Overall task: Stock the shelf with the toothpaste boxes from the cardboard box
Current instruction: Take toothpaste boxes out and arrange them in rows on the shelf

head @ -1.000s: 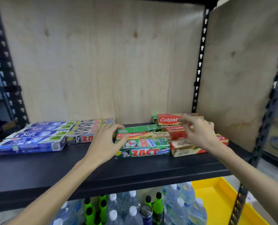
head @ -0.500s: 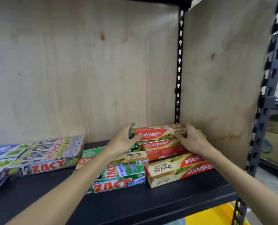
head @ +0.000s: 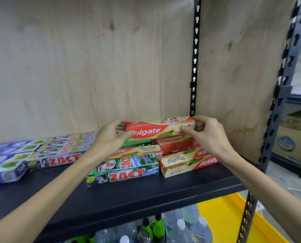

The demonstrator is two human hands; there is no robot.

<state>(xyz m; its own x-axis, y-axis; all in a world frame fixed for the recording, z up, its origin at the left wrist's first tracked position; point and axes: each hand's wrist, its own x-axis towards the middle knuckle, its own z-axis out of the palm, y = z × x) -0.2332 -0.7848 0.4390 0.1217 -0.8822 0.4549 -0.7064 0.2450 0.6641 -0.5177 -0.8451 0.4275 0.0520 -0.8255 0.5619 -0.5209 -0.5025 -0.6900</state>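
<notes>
Item: red cardboard Colgate toothpaste box, ends pinched by left hand and right hand; risk: uneven stack beneath, may slide.

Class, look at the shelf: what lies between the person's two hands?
In the head view, the top red Colgate box lies between the left hand and right hand, each gripping one end.

Below the rack there's a bunch of clear water bottles with white caps, plus a couple of green bottles with black caps mixed in. A bright yellow tray sits just right of them. Off to the far right, cardboard cartons sit on another dark rack.
</notes>
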